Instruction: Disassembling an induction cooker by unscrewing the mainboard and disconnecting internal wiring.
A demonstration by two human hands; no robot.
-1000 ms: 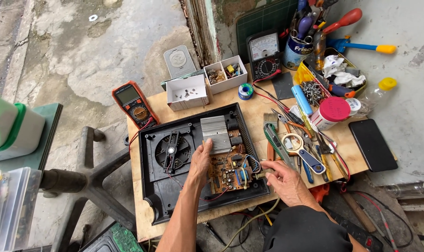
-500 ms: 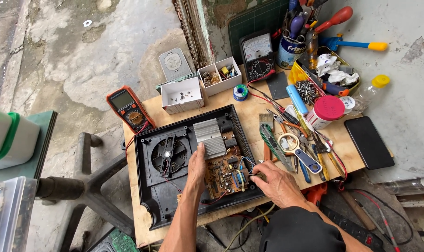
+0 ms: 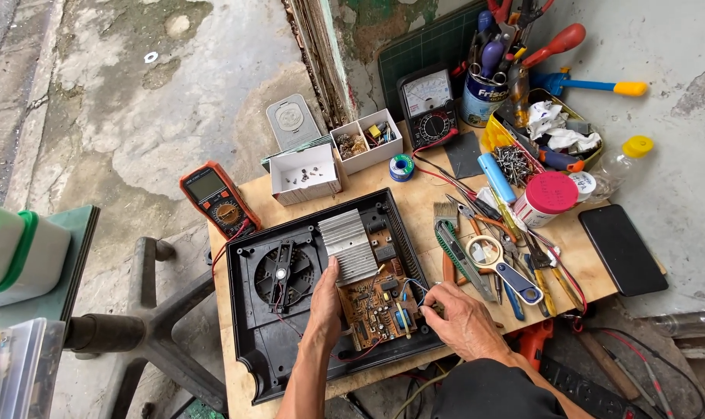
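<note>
Nearest the camera, the left hand (image 3: 323,310) lies flat, fingers together, on the left edge of the brown circuit board (image 3: 377,310), apparently pressing it steady inside the open black appliance housing (image 3: 251,357); it grips nothing. The right hand (image 3: 462,320) comes in from the other side with its fingertips curled at the board's right edge, where thin blue and white wires (image 3: 414,291) leave it; whether those fingers pinch a wire or only touch the board cannot be told. The housing sits on the near half of the wooden counter (image 3: 414,194), within easy reach of both hands. Inside it, a finned aluminium heat sink (image 3: 349,247) stands just beyond the board and a round cooling fan (image 3: 281,274) lies to the left. Right of the housing, hand tools are spread close by: a flat file (image 3: 461,260), a magnifying glass (image 3: 492,256) and pliers. Farther out rest an orange digital multimeter (image 3: 219,200), a white tray of small screws (image 3: 304,174), a solder spool (image 3: 401,167) and a black phone (image 3: 622,250). At the far edge stand an analogue meter (image 3: 430,105) and a tin of screwdrivers (image 3: 486,85).
</note>
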